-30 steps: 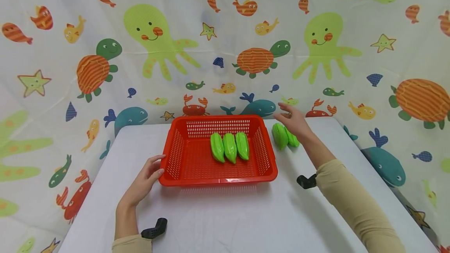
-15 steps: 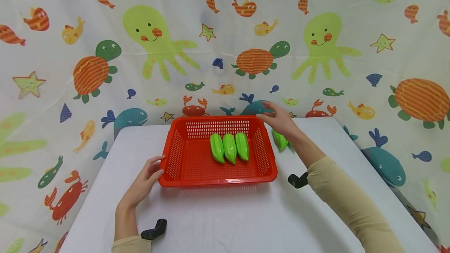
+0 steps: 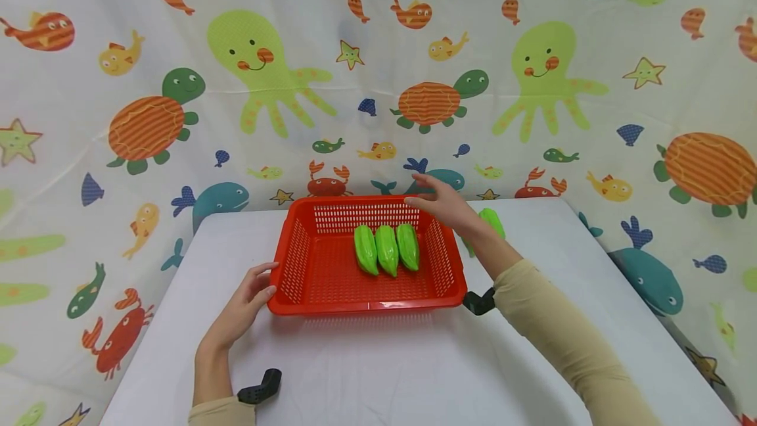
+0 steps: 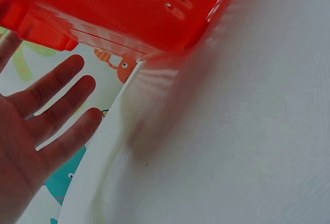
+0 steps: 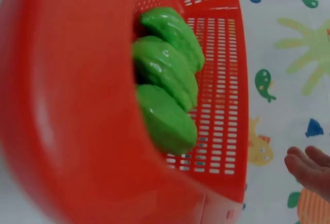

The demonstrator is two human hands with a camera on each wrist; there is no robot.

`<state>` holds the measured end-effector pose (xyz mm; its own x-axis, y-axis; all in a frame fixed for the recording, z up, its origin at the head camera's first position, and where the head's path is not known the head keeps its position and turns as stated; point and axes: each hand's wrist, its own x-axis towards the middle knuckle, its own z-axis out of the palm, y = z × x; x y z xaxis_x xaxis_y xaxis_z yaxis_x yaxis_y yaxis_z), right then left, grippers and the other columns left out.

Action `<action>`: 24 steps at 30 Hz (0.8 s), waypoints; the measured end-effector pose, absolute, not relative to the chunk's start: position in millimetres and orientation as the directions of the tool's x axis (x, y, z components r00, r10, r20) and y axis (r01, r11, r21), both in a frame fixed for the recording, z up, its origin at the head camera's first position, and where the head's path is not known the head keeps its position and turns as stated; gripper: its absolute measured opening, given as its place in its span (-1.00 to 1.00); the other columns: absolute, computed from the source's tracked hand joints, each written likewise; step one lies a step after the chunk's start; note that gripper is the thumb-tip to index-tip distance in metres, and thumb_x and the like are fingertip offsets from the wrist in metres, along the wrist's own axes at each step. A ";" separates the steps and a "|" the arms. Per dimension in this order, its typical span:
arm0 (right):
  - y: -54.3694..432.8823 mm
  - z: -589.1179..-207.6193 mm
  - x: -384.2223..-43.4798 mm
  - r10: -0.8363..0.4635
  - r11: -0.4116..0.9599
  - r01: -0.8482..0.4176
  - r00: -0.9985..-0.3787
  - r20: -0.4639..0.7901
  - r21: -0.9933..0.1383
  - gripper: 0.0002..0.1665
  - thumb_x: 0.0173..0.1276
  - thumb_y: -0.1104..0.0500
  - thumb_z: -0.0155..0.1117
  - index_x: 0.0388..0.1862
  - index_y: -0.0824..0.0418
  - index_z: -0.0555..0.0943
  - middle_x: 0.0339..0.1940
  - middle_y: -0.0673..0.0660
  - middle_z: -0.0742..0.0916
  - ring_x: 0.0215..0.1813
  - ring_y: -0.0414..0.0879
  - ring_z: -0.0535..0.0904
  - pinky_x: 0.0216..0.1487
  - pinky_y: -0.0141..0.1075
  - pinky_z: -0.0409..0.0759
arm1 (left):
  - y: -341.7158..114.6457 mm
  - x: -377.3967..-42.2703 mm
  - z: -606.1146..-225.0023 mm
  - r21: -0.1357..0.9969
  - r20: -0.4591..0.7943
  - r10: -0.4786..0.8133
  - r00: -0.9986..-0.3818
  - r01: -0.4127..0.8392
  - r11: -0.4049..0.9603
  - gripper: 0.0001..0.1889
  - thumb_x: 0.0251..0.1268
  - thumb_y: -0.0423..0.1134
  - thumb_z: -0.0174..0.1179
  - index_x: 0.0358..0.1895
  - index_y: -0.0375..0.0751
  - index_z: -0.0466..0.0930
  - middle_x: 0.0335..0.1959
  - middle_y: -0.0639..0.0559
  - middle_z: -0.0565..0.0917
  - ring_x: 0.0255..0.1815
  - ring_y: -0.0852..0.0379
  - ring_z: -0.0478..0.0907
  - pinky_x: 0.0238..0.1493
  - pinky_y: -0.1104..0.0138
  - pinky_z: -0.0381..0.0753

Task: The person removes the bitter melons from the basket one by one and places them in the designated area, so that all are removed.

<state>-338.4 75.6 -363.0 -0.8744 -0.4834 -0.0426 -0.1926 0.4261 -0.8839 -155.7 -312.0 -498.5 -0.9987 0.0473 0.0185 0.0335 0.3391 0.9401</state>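
My left hand point(image 3: 244, 302) rests its fingertips against the left rim of a red plastic basket point(image 3: 337, 306). In the left wrist view, several of its fingers stretch out nearly straight. My right hand point(image 3: 446, 208) hovers over the basket's far right corner, fingers loosely extended with nothing in them. It also shows at the edge of the right wrist view, apart from the basket. Three bright green ridged fruits point(image 3: 387, 250), resembling star fruit, lie side by side inside, right of centre. Two more green fruits point(image 3: 492, 221) lie on the table beyond the right wall, partly hidden by my forearm.
The basket stands on a white table point(image 3: 367, 373). A printed sea-animal curtain point(image 3: 367, 71) hangs along the table's back and sides. Black wrist-camera mounts point(image 3: 260, 386) sit on both forearms, the right one close to the basket's near right corner.
My right hand has moved left, from above the fruits outside to over the basket's far right corner. The left hand and the three fruits inside stay where they were.
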 end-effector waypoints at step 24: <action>36.7 -375.0 -359.5 -0.545 0.451 -0.200 -0.833 -0.091 -0.870 -0.19 0.37 -0.13 0.27 0.53 -0.04 0.22 0.46 0.13 0.38 0.40 0.11 0.35 0.30 0.01 0.42 | -313.0 -156.9 -498.4 0.939 0.017 0.050 -0.999 0.033 0.343 -0.42 0.49 -0.06 0.03 0.48 -0.01 0.08 0.36 -0.27 0.30 0.35 -0.26 0.26 0.22 -0.27 0.34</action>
